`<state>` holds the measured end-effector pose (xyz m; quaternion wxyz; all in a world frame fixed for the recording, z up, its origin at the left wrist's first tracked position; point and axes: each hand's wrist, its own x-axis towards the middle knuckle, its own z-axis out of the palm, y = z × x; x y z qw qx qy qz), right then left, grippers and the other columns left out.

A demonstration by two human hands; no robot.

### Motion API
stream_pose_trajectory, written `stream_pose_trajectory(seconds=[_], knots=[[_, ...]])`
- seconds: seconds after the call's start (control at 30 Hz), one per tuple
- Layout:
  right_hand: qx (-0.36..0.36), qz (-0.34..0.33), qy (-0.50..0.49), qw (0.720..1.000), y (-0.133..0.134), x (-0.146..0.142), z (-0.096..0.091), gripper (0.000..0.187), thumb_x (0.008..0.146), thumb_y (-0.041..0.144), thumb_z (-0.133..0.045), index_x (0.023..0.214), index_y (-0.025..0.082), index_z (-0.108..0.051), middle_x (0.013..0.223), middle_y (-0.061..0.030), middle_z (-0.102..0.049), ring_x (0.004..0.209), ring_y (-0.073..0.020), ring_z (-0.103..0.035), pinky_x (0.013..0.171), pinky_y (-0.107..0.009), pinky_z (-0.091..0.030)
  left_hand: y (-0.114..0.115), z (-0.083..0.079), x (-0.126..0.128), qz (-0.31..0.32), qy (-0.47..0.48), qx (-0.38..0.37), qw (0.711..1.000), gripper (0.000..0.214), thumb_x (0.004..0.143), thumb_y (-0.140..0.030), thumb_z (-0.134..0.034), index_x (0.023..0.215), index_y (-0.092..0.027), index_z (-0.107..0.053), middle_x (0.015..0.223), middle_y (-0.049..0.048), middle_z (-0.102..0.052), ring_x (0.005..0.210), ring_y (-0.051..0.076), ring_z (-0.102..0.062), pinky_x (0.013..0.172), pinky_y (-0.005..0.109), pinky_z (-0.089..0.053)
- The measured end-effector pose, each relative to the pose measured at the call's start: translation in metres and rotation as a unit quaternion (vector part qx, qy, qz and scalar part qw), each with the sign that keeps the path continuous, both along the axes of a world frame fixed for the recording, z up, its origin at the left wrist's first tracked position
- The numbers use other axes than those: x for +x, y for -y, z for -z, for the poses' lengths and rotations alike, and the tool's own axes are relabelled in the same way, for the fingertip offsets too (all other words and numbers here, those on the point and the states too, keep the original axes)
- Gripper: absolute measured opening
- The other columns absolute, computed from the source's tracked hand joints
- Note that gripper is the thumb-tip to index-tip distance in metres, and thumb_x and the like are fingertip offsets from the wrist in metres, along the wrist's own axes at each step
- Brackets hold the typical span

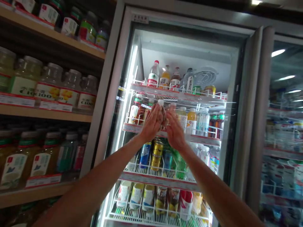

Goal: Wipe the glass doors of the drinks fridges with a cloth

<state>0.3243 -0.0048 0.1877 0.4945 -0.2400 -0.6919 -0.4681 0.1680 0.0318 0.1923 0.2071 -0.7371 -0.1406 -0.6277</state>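
Observation:
My left hand [151, 123] is raised in front of the second shelf of a lit drinks fridge, fingers stretched upward and close together. Beside it, my right hand [174, 130] is also flat, its fingers straight and leaning toward the left hand. The fingertips of both nearly meet. A white bottle cap [160, 102] shows just above them; whatever lies behind the hands is hidden. Whether the fingers touch a bottle or glass, I cannot tell. Nearest on the right are a pale-labelled bottle [182, 117] and an orange juice bottle [191, 121].
Several bottles, such as a red-capped one [153, 75], stand on the fridge's top shelf. Below are a blue can [145, 154], a gold can [156, 155] and more cans. A vertical door handle [258, 113] runs along the right. Wooden shelves [47, 112] of juice bottles stand left.

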Motion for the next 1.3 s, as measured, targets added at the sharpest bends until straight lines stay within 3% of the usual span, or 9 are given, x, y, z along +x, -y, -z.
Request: stream_pose_trajectory(seconds=[0.1, 0.23, 0.37, 0.53, 0.7, 0.97, 1.03, 1.2, 1.3], knots=[[-0.028, 0.05, -0.018, 0.998, -0.008, -0.036, 0.008, 0.048, 0.092, 0.029, -0.031, 0.139, 0.02, -0.035, 0.143, -0.0074, -0.042, 0.137, -0.0213, -0.029, 0.111, -0.045, -0.029, -0.004, 0.004, -0.031, 0.027, 0.033, 0.004, 0.999, 0.056, 0.093, -0.026, -0.026, 0.147, -0.022, -0.012, 0.151, 0.0063, -0.027, 0.137, 0.017, -0.028, 0.113, 0.037, -0.028], [-0.01, 0.123, -0.07, 0.99, -0.017, -0.07, 0.013, 0.059, 0.085, 0.044, -0.045, 0.135, 0.013, -0.041, 0.149, -0.0124, -0.033, 0.14, -0.0317, -0.018, 0.111, -0.058, -0.016, -0.017, 0.017, -0.063, -0.098, 0.065, 0.072, 0.99, 0.05, 0.093, -0.023, -0.029, 0.143, -0.02, -0.025, 0.147, 0.0083, -0.034, 0.138, 0.019, -0.027, 0.113, 0.042, -0.026], [0.006, 0.142, -0.073, 0.987, -0.021, -0.084, 0.004, 0.048, 0.086, 0.033, -0.045, 0.13, 0.013, -0.047, 0.149, -0.0116, -0.033, 0.14, -0.0262, -0.02, 0.113, -0.051, -0.018, -0.024, 0.025, -0.065, -0.211, 0.09, 0.105, 0.968, 0.048, 0.094, -0.02, -0.029, 0.142, -0.017, -0.029, 0.145, 0.0117, -0.037, 0.139, 0.019, -0.023, 0.113, 0.042, -0.024], [0.037, 0.157, -0.033, 0.986, -0.017, -0.001, -0.014, 0.047, 0.087, 0.019, -0.038, 0.133, 0.025, -0.045, 0.145, -0.0049, -0.04, 0.137, -0.0208, -0.03, 0.112, -0.048, -0.023, -0.021, 0.024, -0.058, -0.265, 0.065, 0.106, 0.956, 0.052, 0.093, -0.028, -0.036, 0.143, -0.017, -0.028, 0.149, 0.0121, -0.03, 0.141, 0.022, -0.014, 0.114, 0.044, -0.019], [0.133, 0.134, -0.311, 0.931, -0.01, 0.112, -0.04, 0.046, 0.082, 0.019, -0.039, 0.126, 0.013, -0.051, 0.135, -0.0199, -0.048, 0.127, -0.0321, -0.042, 0.1, -0.061, -0.03, -0.018, 0.024, -0.055, -0.286, 0.056, 0.09, 0.952, 0.055, 0.092, -0.037, -0.04, 0.143, -0.017, -0.028, 0.151, 0.0125, -0.023, 0.142, 0.025, -0.012, 0.114, 0.045, -0.016], [0.035, 0.116, -0.056, 0.991, -0.016, -0.004, -0.019, 0.038, 0.086, 0.02, -0.042, 0.122, 0.028, -0.055, 0.142, -0.0031, -0.04, 0.134, -0.0228, -0.032, 0.109, -0.045, -0.031, -0.018, 0.022, -0.057, -0.271, 0.055, 0.082, 0.957, 0.058, 0.091, -0.04, -0.043, 0.144, -0.023, -0.026, 0.152, 0.0089, -0.021, 0.141, 0.026, -0.014, 0.113, 0.048, -0.017], [0.022, 0.132, -0.064, 0.989, -0.013, 0.007, -0.018, 0.038, 0.085, 0.021, -0.044, 0.119, 0.032, -0.057, 0.137, -0.0006, -0.045, 0.129, -0.0233, -0.038, 0.107, -0.046, -0.032, -0.018, 0.022, -0.057, -0.263, 0.055, 0.086, 0.959, 0.059, 0.091, -0.04, -0.043, 0.144, -0.024, -0.026, 0.152, 0.0089, -0.021, 0.141, 0.026, -0.015, 0.114, 0.048, -0.016], [0.137, 0.104, -0.298, 0.939, -0.007, 0.117, -0.037, 0.034, 0.083, 0.026, -0.042, 0.105, 0.017, -0.066, 0.137, -0.0104, -0.045, 0.126, -0.0297, -0.041, 0.104, -0.052, -0.035, -0.016, 0.022, -0.056, -0.259, 0.051, 0.08, 0.961, 0.059, 0.09, -0.039, -0.044, 0.144, -0.023, -0.025, 0.153, 0.0092, -0.019, 0.141, 0.027, -0.013, 0.114, 0.05, -0.016], [0.131, 0.109, -0.323, 0.931, -0.009, 0.126, -0.042, 0.042, 0.085, 0.027, -0.038, 0.115, 0.01, -0.061, 0.139, -0.0162, -0.043, 0.131, -0.0297, -0.038, 0.106, -0.05, -0.032, -0.016, 0.022, -0.055, -0.253, 0.051, 0.066, 0.964, 0.059, 0.091, -0.039, -0.043, 0.144, -0.022, -0.026, 0.153, 0.0098, -0.018, 0.141, 0.029, -0.012, 0.114, 0.052, -0.015]])
